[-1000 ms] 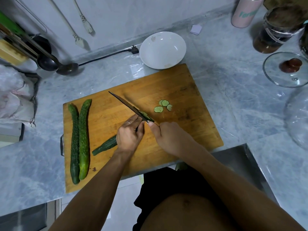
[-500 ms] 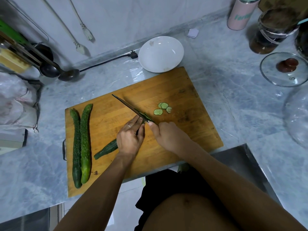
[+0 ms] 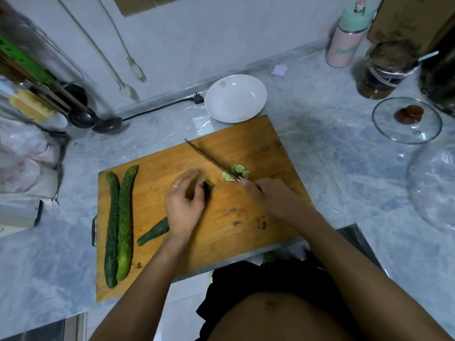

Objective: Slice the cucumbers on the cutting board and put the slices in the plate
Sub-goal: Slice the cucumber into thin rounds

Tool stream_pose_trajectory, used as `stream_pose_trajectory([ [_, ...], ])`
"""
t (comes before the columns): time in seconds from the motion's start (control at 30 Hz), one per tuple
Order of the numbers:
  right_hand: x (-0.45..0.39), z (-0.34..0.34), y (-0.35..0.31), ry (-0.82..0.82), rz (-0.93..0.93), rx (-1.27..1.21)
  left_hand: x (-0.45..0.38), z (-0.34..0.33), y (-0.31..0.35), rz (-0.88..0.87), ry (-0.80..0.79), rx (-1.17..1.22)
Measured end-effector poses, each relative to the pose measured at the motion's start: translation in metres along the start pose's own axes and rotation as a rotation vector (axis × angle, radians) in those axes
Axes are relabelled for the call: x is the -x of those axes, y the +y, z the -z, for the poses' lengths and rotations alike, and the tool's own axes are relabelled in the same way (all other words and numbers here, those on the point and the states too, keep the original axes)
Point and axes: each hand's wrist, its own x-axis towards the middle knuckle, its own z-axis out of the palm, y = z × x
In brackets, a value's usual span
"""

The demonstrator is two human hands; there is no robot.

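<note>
on the cutting board (image 3: 246,217), the left hand (image 3: 183,210) grips the part-cut cucumber (image 3: 157,231); the right hand (image 3: 268,195) clasps the knife (image 3: 211,159) beside the slices (image 3: 236,172), short of the plate (image 3: 235,98).

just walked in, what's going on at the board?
A person is slicing a cucumber on the wooden cutting board. The left hand grips the cucumber being cut, its cut end showing past the fingers. The right hand holds the knife, whose blade lies beside a small pile of slices. Two whole cucumbers lie side by side at the board's left edge. The white plate behind the board holds no slices yet.
</note>
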Motion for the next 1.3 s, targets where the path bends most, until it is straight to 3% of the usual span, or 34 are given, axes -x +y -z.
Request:
stream_pose_trajectory([
  [0.07, 0.008, 0.007, 0.003, 0.026, 0.007, 0.174, -0.012, 0.008, 0.021, -0.049, 0.249, 0.091],
  [0.13, 0.015, 0.011, 0.003, 0.041, 0.019, 0.375, -0.029, 0.019, 0.041, -0.063, 0.271, 0.101],
  [0.2, 0.021, 0.011, 0.003, 0.054, 0.063, 0.513, -0.047, 0.022, 0.058, 0.015, -0.072, -0.008],
  [0.27, 0.024, 0.008, 0.003, 0.065, 0.102, 0.577, -0.055, 0.015, 0.068, 0.109, -0.485, -0.310],
  [0.37, 0.024, 0.002, 0.006, 0.061, 0.129, 0.600, -0.055, 0.000, 0.078, 0.219, -0.761, -0.581],
  [0.57, 0.024, -0.005, 0.014, 0.079, 0.152, 0.574, -0.069, -0.035, 0.074, 0.315, -0.817, -0.404],
  [0.67, 0.025, -0.009, 0.016, 0.107, 0.165, 0.539, -0.073, -0.047, 0.068, 0.219, -0.784, -0.344],
  [0.87, 0.026, -0.007, 0.021, 0.150, 0.156, 0.455, -0.075, -0.026, 0.071, 0.054, -0.567, -0.198],
  [1.07, 0.029, -0.006, 0.017, 0.155, 0.143, 0.388, -0.073, -0.006, 0.075, -0.005, -0.657, -0.249],
  [1.2, 0.032, -0.007, 0.012, 0.188, 0.163, 0.412, -0.082, -0.014, 0.081, -0.018, -0.885, -0.475],
  [1.3, 0.034, -0.006, 0.010, 0.169, 0.151, 0.382, -0.078, -0.020, 0.085, 0.002, -0.957, -0.460],
])
